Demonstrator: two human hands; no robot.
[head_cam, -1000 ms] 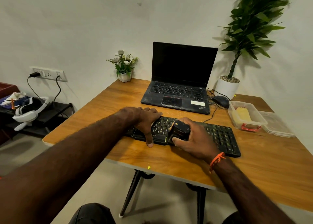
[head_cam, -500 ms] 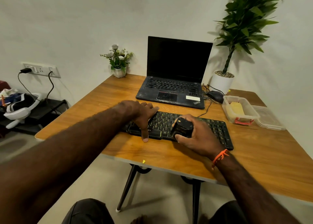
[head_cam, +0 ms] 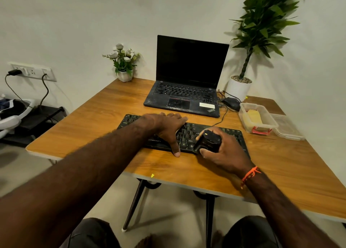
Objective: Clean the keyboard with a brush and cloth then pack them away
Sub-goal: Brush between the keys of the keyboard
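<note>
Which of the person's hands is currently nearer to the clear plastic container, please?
Right. The right hand grips a black brush on the keyboard's right half, toward the container; the left hand rests farther left.

A dark laptop (head_cam: 184, 96) is sitting open just beyond the gripping hands on the wooden table (head_cam: 104, 114). A flower pot (head_cam: 124, 75) is standing far back-left of the grip, a tall potted plant (head_cam: 239, 86) back-right, a mouse (head_cam: 232, 104) beside it.

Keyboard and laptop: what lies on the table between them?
In the head view, only bare wooden table separates the keyboard from the laptop, apart from a thin black cable crossing the gap near its right end.
</note>
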